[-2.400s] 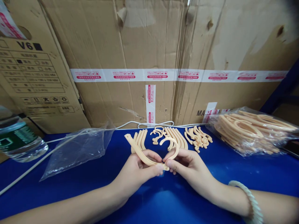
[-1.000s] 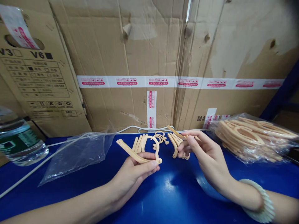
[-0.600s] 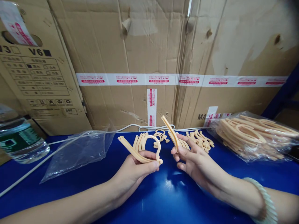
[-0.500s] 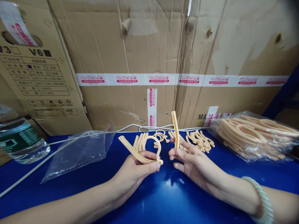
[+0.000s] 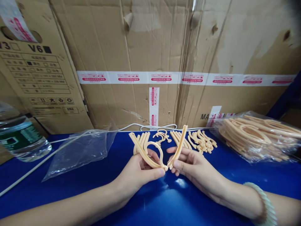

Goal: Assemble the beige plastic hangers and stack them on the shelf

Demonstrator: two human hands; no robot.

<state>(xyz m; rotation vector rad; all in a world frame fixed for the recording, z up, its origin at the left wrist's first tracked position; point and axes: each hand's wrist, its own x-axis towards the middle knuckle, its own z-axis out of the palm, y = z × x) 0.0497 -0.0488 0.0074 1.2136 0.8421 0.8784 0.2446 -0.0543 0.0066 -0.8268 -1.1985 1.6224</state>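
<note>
The left hand [image 5: 138, 171] grips a bar [image 5: 142, 153] and a hook [image 5: 161, 153] where their near ends meet; these two look joined. The right hand [image 5: 191, 161] pinches a second bar [image 5: 180, 146], its near end just beside that meeting point; whether they touch, I cannot tell, but it seems not yet fixed. Beyond, on the blue table [image 5: 150, 207], lie unassembled left bars [image 5: 142, 139], spare hooks [image 5: 161, 134], right bars [image 5: 180, 138] and a heap of curved pieces [image 5: 202, 141]. Far right, a bag [image 5: 254, 138] holds more parts.
</note>
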